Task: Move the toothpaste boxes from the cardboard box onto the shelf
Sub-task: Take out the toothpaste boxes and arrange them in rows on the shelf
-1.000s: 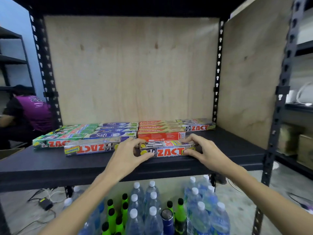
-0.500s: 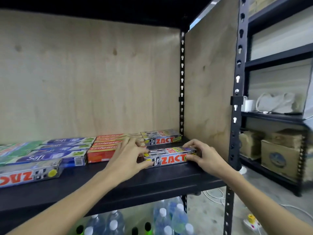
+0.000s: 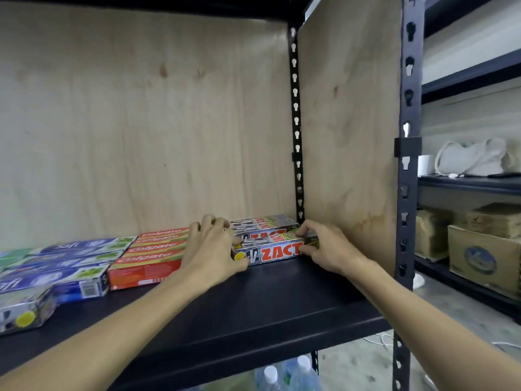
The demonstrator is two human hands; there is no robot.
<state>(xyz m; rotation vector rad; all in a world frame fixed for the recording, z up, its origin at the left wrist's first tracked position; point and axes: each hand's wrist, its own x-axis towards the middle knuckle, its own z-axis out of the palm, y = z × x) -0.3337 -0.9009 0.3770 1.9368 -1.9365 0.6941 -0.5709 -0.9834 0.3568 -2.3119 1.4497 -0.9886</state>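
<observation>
Fingers point(image 3: 311, 231) of right hand point(image 3: 327, 249) and left hand point(image 3: 211, 246) curled round ends of ZACT box point(image 3: 272, 251), centre-right of frame. Since half a second ago it was pushed deeper on shelf point(image 3: 253, 306), against rear ZACT box point(image 3: 265, 222). Placement nearly finished.

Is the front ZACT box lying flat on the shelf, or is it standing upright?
Lying flat. The ZACT box rests lengthwise on the shelf, its long printed side facing out, left hand and right hand gripping its ends.
</observation>
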